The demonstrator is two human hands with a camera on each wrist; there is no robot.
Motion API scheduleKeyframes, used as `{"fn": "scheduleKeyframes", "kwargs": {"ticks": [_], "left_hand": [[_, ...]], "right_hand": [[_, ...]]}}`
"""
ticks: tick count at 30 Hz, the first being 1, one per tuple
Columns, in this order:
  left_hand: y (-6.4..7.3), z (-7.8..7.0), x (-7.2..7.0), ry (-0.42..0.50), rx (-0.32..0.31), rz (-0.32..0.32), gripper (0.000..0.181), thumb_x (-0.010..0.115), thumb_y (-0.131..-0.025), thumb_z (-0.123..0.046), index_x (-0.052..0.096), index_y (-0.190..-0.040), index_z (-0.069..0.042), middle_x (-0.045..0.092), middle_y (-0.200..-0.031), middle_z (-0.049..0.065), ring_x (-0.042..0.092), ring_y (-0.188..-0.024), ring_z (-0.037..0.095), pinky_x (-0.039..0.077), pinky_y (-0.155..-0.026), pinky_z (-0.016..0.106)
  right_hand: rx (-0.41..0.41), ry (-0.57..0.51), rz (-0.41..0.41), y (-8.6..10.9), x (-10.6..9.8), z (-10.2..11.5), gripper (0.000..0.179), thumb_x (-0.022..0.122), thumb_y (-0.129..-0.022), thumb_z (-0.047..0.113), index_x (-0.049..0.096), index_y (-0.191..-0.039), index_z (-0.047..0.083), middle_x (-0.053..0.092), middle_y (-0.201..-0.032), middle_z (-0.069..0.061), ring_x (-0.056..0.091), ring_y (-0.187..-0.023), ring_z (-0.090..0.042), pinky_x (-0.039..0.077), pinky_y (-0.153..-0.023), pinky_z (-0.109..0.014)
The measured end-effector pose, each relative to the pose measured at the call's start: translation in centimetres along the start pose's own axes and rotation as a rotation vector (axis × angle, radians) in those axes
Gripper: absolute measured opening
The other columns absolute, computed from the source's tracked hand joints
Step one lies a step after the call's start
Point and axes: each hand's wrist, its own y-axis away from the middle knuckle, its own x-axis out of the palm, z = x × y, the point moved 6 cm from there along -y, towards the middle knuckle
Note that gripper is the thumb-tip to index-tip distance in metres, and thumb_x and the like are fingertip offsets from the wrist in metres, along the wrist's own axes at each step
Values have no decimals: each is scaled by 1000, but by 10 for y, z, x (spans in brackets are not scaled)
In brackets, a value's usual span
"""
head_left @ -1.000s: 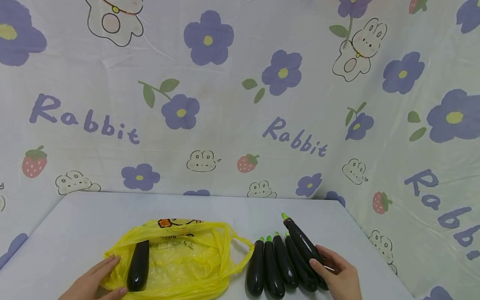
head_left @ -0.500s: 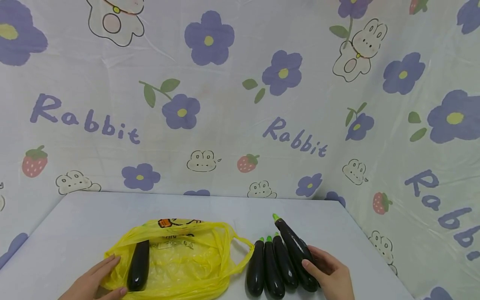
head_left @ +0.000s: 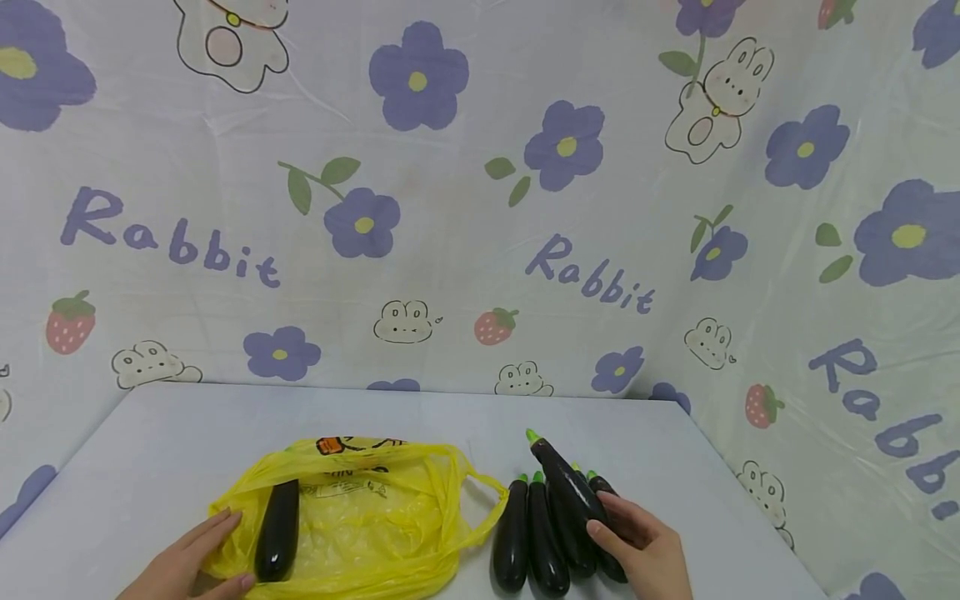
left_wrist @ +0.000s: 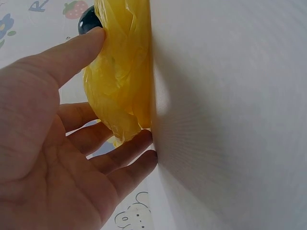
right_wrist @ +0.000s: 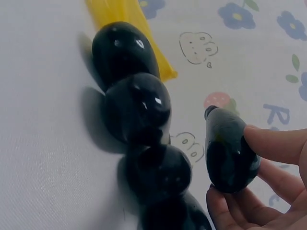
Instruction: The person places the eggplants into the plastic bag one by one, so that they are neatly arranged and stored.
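Leftward over the row, the right hand and its eggplant have shifted since the earlier frames, bringing another green tip into view on the far side, while the left hand and the yellow bag keep their places. We count seven eggplants: one in the right hand, one upright in our view inside the bag's mouth at its left end, and five lying side by side on the white worktop, right of the bag. Our right hand is partly closed, thumb in front and fingers behind the eggplant, which it holds tilted above the row and, from the right wrist, clear of it. Our left hand is spread, thumb and fingertips set well apart and touching the bag's left end.

On the cloth behind, we read "Rabbit" twice in full and a third time cut off at the right edge. We see four strawberries printed there, one clipped at the top. The bag's black lettering is folded and we cannot read it.

Our held eggplant covers the third one's tip, and the hand hides most of the fifth. We cannot see how far the bagged eggplant's top reaches under the plastic.
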Motion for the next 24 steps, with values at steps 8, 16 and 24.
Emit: {"fn": "scheduleKeyframes", "kwargs": {"ticks": [8,16,24], "left_hand": [[-1,0,1,-7,-14,5,85,67,-90,-50,39,-144,10,37,-142,36,37,-126,58,42,-93,66],[0,-2,0,-8,-9,4,83,68,-91,-47,40,-143,11,37,-141,38,38,-124,58,43,-93,66],[0,-3,0,-14,-11,8,83,68,-90,-47,40,-143,11,38,-141,38,38,-124,58,42,-93,66]], "right_hand": [[-24,-48,20,3,7,4,56,84,-79,31,68,-127,8,66,-121,-13,64,-103,-26,55,-82,-28],[-12,-52,27,7,15,8,54,84,-80,30,68,-126,6,67,-117,-13,64,-101,-26,55,-84,-32],[-25,-27,51,12,23,12,52,84,-80,30,69,-124,6,68,-117,-13,66,-99,-26,56,-84,-37]]}}
